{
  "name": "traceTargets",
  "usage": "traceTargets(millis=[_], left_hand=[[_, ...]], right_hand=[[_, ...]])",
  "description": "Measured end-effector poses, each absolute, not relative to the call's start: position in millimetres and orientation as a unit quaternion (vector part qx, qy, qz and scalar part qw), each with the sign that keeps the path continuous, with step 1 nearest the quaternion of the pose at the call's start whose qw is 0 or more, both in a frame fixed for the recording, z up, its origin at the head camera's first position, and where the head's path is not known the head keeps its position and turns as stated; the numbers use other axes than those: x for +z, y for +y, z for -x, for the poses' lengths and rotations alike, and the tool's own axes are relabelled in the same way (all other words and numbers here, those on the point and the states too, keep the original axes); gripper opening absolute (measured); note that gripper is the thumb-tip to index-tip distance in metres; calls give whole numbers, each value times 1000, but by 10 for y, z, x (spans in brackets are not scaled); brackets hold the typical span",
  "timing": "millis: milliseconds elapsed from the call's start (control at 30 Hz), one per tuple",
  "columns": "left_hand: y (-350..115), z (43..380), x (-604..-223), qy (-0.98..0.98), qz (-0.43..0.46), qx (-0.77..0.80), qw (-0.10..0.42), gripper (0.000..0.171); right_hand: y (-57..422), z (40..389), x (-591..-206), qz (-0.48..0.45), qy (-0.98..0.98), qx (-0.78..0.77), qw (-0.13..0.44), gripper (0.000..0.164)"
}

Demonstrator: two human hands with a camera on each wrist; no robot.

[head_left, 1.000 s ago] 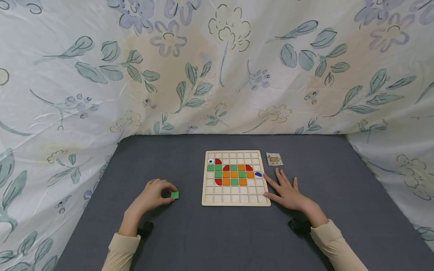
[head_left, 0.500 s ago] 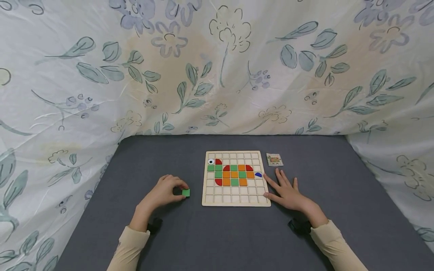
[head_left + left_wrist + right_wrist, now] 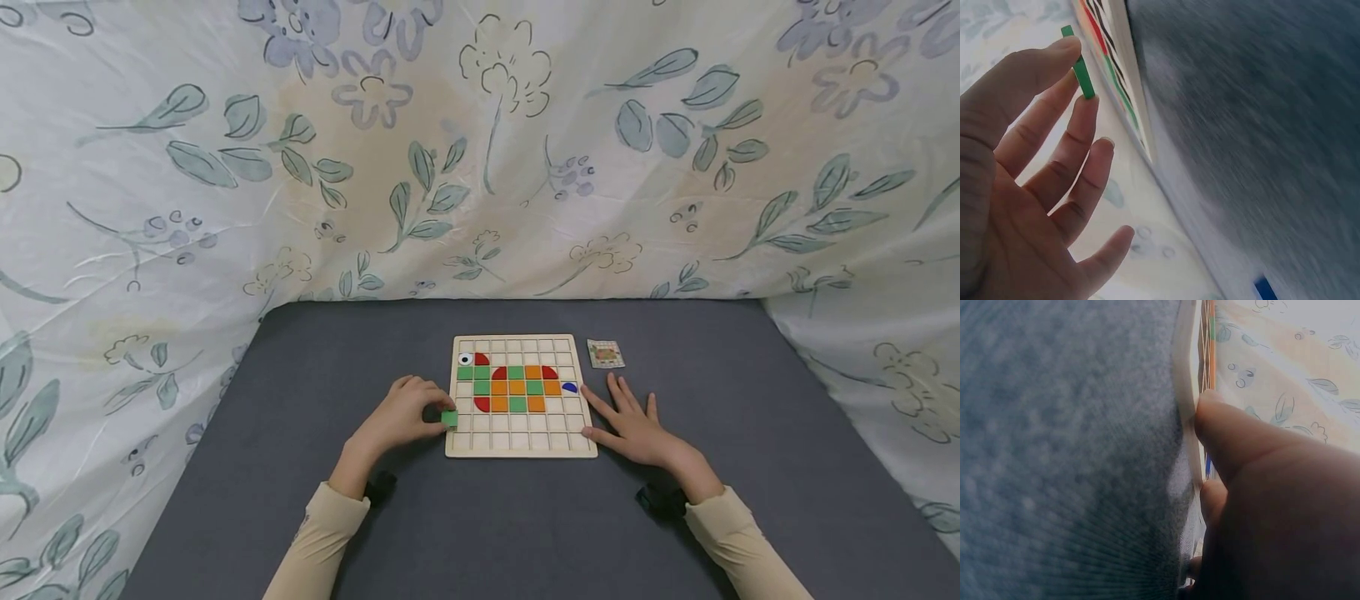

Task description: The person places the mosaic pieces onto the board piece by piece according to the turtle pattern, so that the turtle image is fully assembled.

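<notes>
My left hand (image 3: pixel 403 413) pinches a small green square tile (image 3: pixel 449 419) between thumb and fingers, at the left edge of a wooden grid board (image 3: pixel 521 445). In the left wrist view the tile (image 3: pixel 1086 80) is seen edge-on, the thumb over its upper part. Red, green and orange tiles fill several of the board's squares. A tile with an eye (image 3: pixel 466 359) is near its top left corner, and a half-round blue tile (image 3: pixel 570 387) sits by the right side. With fingers spread, my right hand (image 3: pixel 636 427) rests its thumb and a fingertip on the board's right edge.
A small printed card (image 3: pixel 606 353) lies beyond the right hand, beside the board's top right corner. Dark grey cloth (image 3: pixel 510 533) covers the table. A flowered curtain (image 3: pixel 420 167) hangs behind and at the sides. A blue piece (image 3: pixel 1265 289) shows low in the left wrist view.
My left hand has carried the green tile rightward over the table, from well left of the board to its left edge. The right hand has stayed at the board's right edge.
</notes>
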State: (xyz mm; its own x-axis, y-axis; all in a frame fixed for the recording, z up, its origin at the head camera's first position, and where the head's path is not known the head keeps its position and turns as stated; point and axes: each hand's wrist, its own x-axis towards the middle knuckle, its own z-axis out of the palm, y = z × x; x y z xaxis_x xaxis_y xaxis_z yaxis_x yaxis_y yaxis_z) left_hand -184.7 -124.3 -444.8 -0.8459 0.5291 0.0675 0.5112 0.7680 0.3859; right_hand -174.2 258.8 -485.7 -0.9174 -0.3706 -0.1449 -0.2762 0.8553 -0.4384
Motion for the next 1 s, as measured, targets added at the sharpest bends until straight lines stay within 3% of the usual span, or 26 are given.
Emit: traceTargets(millis=[1000], left_hand=[[-349,2198,-4490,909,-336,238,61,24]], right_hand=[[2602,1741,-4879,170,955,-213,115,74]])
